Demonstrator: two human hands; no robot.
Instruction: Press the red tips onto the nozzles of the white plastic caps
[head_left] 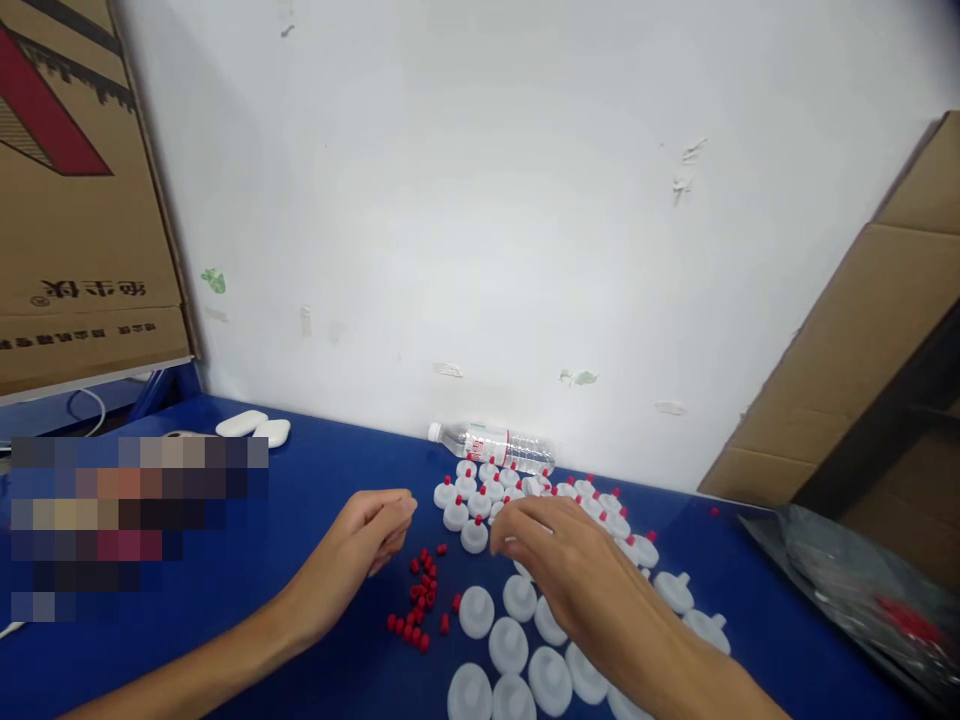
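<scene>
My left hand (381, 528) hovers over the blue table with its fingers curled in and the thumb pressed to them; whatever they may hold is hidden. Small red caps (417, 605) lie loose just below and to its right. My right hand (551, 545) bends palm-down over white, round plastic pieces with spouts, fingers curled, their tips and anything in them out of sight. Behind it, a group of white pieces (474, 536) stands with red caps on the spouts. Nearer to me, several white pieces (508, 645) have bare spouts.
A clear plastic bottle (491, 445) lies against the white wall (480, 220). White cases (242, 424) rest at the left back of the blue table (337, 460). Cardboard boxes (82, 230) flank both sides, and a plastic bag (832, 580) with red contents sits at right.
</scene>
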